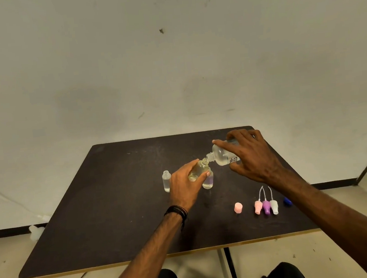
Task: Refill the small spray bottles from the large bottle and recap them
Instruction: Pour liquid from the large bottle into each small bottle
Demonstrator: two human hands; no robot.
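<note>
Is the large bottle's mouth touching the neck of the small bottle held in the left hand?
Cannot tell. In the head view the large bottle, tilted in the right hand, meets the small bottle in the left hand mouth to mouth; contact or gap unresolved.

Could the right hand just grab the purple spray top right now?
Probably not yet: the right hand is gripping the tilted large bottle. The purple spray top lies uncovered on the table below that forearm, so nothing else blocks it.

One head-worn view looks forward and down—probably from a seat—at the near table (118,211).
</note>
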